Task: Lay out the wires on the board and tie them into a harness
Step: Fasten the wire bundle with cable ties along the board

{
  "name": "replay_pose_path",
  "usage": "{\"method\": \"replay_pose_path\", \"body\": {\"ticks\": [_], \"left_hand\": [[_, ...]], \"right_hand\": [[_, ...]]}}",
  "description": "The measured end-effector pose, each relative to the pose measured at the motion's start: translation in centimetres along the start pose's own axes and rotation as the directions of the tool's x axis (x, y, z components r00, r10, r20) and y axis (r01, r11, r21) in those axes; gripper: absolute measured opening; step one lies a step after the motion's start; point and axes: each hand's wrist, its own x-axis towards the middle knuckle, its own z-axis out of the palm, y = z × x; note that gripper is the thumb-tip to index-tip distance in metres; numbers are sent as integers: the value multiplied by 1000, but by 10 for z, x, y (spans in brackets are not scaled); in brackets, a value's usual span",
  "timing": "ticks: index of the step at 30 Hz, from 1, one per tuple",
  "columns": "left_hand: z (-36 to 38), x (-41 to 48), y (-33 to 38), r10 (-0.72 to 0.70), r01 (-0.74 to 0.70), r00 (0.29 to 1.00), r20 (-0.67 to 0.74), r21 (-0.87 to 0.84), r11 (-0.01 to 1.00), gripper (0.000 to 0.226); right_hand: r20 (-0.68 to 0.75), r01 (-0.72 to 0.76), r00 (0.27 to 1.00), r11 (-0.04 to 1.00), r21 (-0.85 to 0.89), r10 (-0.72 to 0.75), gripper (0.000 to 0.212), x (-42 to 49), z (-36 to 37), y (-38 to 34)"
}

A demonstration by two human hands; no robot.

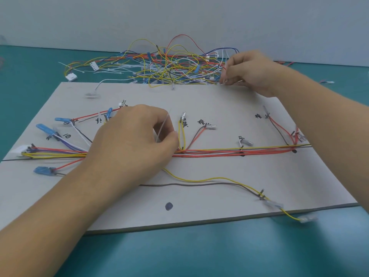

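- Many red, yellow, white and dark wires (pixel 229 151) run as one bundle along the middle of the grey board (pixel 199 100), with branches ending in blue and clear terminals.
- A tangled pile (pixel 169 64) of loose wires lies just behind the board on the green table (pixel 199 252).
- The left hand (pixel 131 140) rests on the bundle, fingers curled, pinching a pale cable tie (pixel 162 127).
- The right hand (pixel 251 72), fingers curled, pinches a wire at the pile's right edge.

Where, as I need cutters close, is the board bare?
On the grey cardboard board: the near strip around the dark dot, below the brown wire, and the far middle. Crowded: the tangled wire pile and multicoloured wire bundle.
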Motion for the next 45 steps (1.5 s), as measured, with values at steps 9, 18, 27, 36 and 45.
{"method": "replay_pose_path", "body": {"ticks": [9, 18, 27, 36, 45], "left_hand": [[0, 1, 0, 2, -2, 1000, 6, -13, 1000, 19], [0, 1, -1, 10, -10, 1000, 16, -11, 1000, 15], [0, 0, 0, -4, 5, 1000, 19, -8, 1000, 16], [1, 0, -1, -2, 2, 1000, 2, 9, 1000, 13], [1, 0, -1, -10, 10, 1000, 11, 6, 1000, 14]], "right_hand": [[6, -19, 1000, 994, 108, 18, 22, -1, -2, 5], [-22, -9, 1000, 993, 116, 12, 21, -4, -5, 7], [-169, 8, 985, 999, -50, -17, 29, 2, 6, 4], [-408, 189, 814, 852, -488, -414, 38, 1, 3, 15], [-164, 262, 796, 577, -774, -582, 26, -2, 3, 1]]}}
